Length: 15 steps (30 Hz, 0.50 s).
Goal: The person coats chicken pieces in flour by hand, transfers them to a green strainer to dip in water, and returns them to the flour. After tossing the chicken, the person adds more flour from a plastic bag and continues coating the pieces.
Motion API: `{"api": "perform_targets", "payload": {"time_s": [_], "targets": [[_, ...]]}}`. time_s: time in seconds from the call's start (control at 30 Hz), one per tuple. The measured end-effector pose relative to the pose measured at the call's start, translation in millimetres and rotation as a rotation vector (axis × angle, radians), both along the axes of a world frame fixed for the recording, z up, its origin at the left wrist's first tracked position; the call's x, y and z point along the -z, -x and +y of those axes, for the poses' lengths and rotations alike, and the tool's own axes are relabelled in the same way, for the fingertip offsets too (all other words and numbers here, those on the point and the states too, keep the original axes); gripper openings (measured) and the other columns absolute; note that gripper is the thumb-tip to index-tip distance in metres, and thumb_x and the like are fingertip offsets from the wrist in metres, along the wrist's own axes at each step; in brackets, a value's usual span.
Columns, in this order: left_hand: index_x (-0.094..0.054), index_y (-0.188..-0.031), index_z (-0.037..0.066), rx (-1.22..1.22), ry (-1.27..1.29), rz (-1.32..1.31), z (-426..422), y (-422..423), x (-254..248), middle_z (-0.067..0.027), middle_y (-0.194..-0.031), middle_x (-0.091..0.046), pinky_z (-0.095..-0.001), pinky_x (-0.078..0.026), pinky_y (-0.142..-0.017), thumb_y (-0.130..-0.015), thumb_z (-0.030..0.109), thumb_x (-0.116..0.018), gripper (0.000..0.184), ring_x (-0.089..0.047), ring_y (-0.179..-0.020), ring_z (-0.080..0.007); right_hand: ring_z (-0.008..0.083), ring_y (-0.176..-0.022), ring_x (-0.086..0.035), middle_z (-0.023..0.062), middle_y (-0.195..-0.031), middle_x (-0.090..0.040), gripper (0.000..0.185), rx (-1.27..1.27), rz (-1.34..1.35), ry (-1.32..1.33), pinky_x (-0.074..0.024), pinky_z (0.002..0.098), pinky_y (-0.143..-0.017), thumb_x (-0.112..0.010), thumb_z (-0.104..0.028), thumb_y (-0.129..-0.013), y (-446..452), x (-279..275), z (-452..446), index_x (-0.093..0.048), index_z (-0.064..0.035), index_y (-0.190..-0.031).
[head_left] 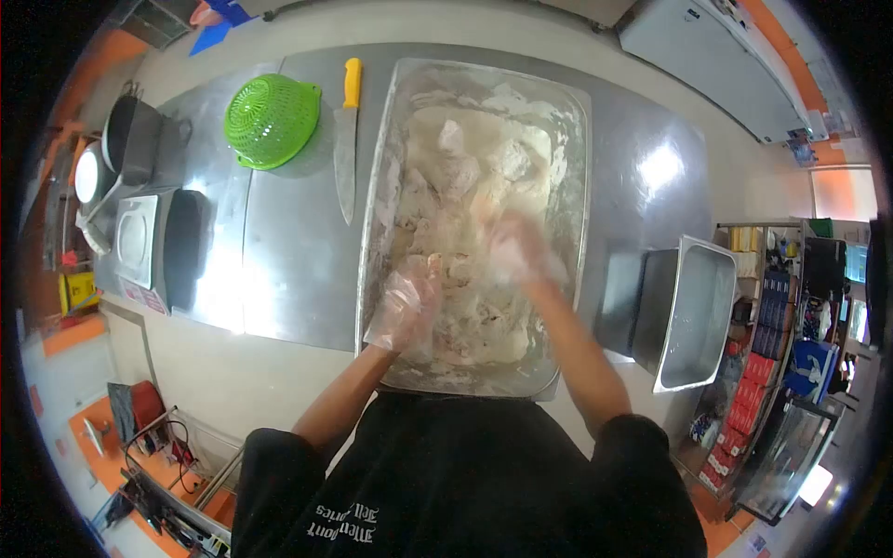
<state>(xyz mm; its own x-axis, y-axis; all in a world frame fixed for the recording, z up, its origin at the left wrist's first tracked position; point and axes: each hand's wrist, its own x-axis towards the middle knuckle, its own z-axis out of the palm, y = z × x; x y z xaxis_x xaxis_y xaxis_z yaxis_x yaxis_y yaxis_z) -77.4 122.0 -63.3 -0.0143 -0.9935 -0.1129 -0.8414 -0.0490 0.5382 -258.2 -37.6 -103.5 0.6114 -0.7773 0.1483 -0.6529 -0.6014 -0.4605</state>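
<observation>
A large metal pan (584,177) in front of me holds white flour (428,126) and several flour-coated pieces (456,175), perhaps meat. Both my hands wear clear plastic gloves. Over the pan's near left part, my left hand (406,302) rests among coated pieces, its fingers looking stretched out, with nothing visibly gripped. My right hand (521,249) is over the right-middle of the pan, smeared by motion. Its fingers cannot be made out, nor whether it holds anything.
Left of the pan, a knife (346,139) with a yellow handle lies on the steel table (288,251). An upturned green colander (272,121) sits beyond it. A scale (139,244) stands at far left. On the right is a deep metal container (693,312).
</observation>
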Motion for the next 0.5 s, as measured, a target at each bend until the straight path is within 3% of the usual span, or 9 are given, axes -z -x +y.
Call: {"api": "perform_targets", "payload": {"time_s": [0.03, 0.07, 0.13, 0.2, 0.27, 0.3, 0.37, 0.43, 0.5], "targets": [[-0.046, -0.119, -0.006, -0.014, 0.028, 0.037, -7.4, -6.7, -4.8, -0.0187, -0.108, -0.058, -0.0404, -0.05, -0.065, -0.086, 0.007, -0.046, 0.036, -0.061, -0.084, -0.0303, 0.0193, -0.056, -0.057, 0.0095, -0.065, -0.059, 0.018, 0.088, -0.045, 0.28, -0.0472, 0.0305, -0.051, -0.05, -0.018, -0.086, -10.4, -23.1, -31.9, -0.063, -0.0064, -0.092], [-0.046, -0.12, -0.005, -0.028, 0.056, 0.073, -15.1, -13.4, -9.6, -0.0179, -0.108, -0.059, -0.039, -0.05, -0.065, -0.085, 0.005, -0.046, 0.036, -0.061, -0.084, -0.029, 0.0233, -0.06, -0.058, 0.0119, -0.07, -0.06, 0.021, 0.218, -0.093, 0.282, -0.0472, 0.035, -0.056, -0.053, -0.023, -0.083, -11.7, 22.8, -80.2, -0.062, -0.0043, -0.082], [-0.046, -0.121, -0.004, -0.028, 0.282, -0.08, -37.5, -23.7, -10.7, -0.0179, -0.109, -0.058, -0.0377, -0.05, -0.065, -0.085, 0.005, -0.047, 0.037, -0.06, -0.082, -0.0276, 0.0276, -0.067, -0.058, 0.0152, -0.077, -0.061, 0.028, 0.317, -0.044, 0.071, -0.0467, 0.0396, -0.062, -0.055, -0.028, -0.081, -23.1, 57.2, -130.8, -0.061, -0.002, -0.074], [-0.046, -0.122, -0.003, -0.02, 0.506, -0.225, -63.0, -32.9, -11.9, -0.018, -0.11, -0.058, -0.0364, -0.05, -0.065, -0.084, 0.005, -0.048, 0.039, -0.06, -0.081, -0.0263, 0.0282, -0.071, -0.058, 0.0168, -0.081, -0.062, 0.029, 0.26, 0.154, -0.371, -0.0458, 0.0399, -0.065, -0.056, -0.03, -0.081, -52.6, 29.5, -136.4, -0.061, -0.0014, -0.078], [-0.046, -0.123, -0.001, -0.024, 0.662, -0.522, -104.1, -44.7, -10.9, -0.0183, -0.111, -0.057, -0.0371, -0.049, -0.067, -0.084, 0.008, -0.049, 0.041, -0.059, -0.083, -0.0267, 0.0272, -0.085, -0.059, 0.0083, -0.088, -0.063, 0.024, 0.16, 0.062, -0.378, -0.0462, 0.0372, -0.075, -0.046, -0.023, -0.084, -79.9, 8.1, -102.9, -0.061, -0.0074, -0.094], [-0.045, -0.124, 0.0, -0.022, 0.676, -0.737, -118.9, -48.2, -4.6, -0.0185, -0.112, -0.056, -0.0383, -0.049, -0.07, -0.084, 0.012, -0.049, 0.042, -0.058, -0.086, -0.0278, 0.0272, -0.088, -0.059, 0.0095, -0.09, -0.062, 0.024, 0.098, -0.459, -0.378, -0.0455, 0.0365, -0.079, -0.046, -0.024, -0.085, -89.6, 66.4, -76.5, -0.06, -0.0072, -0.095], [-0.043, -0.126, 0.002, -0.031, 0.7, -1.172, -156.4, -56.2, 12.2, -0.019, -0.113, -0.055, -0.0409, -0.048, -0.074, -0.085, 0.019, -0.05, 0.045, -0.057, -0.091, -0.0301, 0.0266, -0.091, -0.059, 0.0131, -0.092, -0.062, 0.025, -0.037, -0.874, -0.437, -0.045, 0.0356, -0.083, -0.045, -0.025, -0.088, -78.2, 115.1, -38.4, -0.06, -0.0064, -0.096], [-0.042, -0.128, 0.003, -0.031, 0.691, -1.607, -177.7, -60.5, 35.1, -0.0195, -0.114, -0.054, -0.0435, -0.048, -0.079, -0.085, 0.026, -0.051, 0.049, -0.055, -0.096, -0.0323, 0.0253, -0.091, -0.06, 0.0151, -0.093, -0.062, 0.025, -0.132, -0.476, -0.428, -0.0456, 0.0361, -0.084, -0.044, -0.023, -0.089, -53.0, 73.0, 10.5, -0.059, -0.0049, -0.097], [-0.042, -0.128, 0.003, 0.078, 0.558, -1.517, -195.8, -63.2, 51.3, -0.0211, -0.112, -0.053, -0.0465, -0.047, -0.08, -0.084, 0.027, -0.051, 0.051, -0.055, -0.097, -0.0347, 0.0238, -0.091, -0.061, 0.0144, -0.094, -0.062, 0.023, -0.203, 0.102, -0.2, -0.0465, 0.0376, -0.082, -0.043, -0.021, -0.092, -40.6, 14.1, 28.0, -0.059, -0.0033, -0.097]]}}
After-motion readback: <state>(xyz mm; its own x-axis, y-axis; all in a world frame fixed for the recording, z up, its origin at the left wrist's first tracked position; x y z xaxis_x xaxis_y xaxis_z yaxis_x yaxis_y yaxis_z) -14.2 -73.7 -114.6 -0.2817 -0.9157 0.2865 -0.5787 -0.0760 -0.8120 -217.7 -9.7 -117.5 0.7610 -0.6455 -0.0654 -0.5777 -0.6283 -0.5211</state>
